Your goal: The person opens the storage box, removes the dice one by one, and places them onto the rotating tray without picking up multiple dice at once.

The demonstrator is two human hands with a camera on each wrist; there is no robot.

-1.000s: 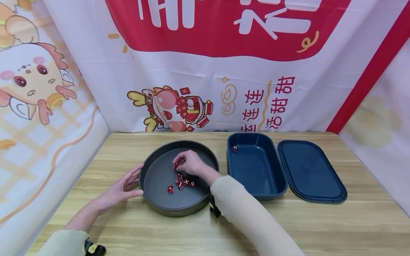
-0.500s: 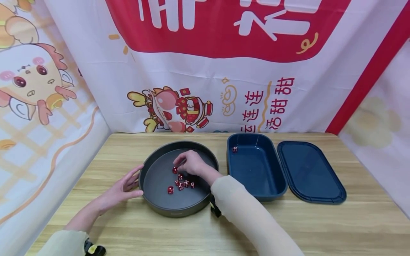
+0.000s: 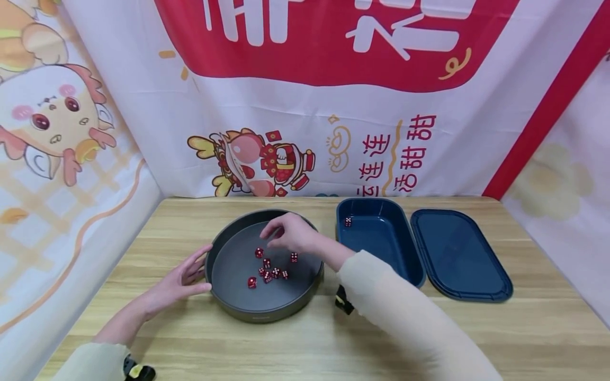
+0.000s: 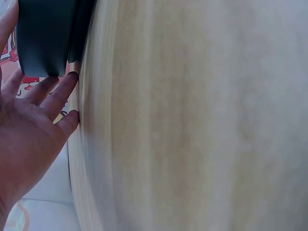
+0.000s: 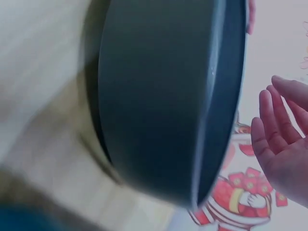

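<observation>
Several red dice (image 3: 267,276) with white pips lie inside a round dark grey pan (image 3: 261,316) in the head view. Over the pan's back right part hovers my right hand (image 3: 296,233), its fingers loosely bent with nothing between them. The right wrist view shows the same hand (image 5: 288,144) above the pan's rim. One die (image 3: 259,252) sits just below its fingertips, and another die (image 3: 294,257) is under the palm side. My left hand (image 3: 178,283) touches the pan's left wall with spread fingers. In the left wrist view, its fingertips meet the pan's side (image 4: 45,43).
Right of the pan stands a deep blue rectangular container (image 3: 381,254) with one red die (image 3: 348,221) in its far left corner. A matching blue lid (image 3: 462,254) lies beside it on the wooden table (image 3: 305,349). Printed cloth (image 3: 286,106) hangs behind.
My right hand has let go of a die, which stays in the pan slightly nearer me. The hand has risen and moved right, and another die shows below it. My left hand stays put.
</observation>
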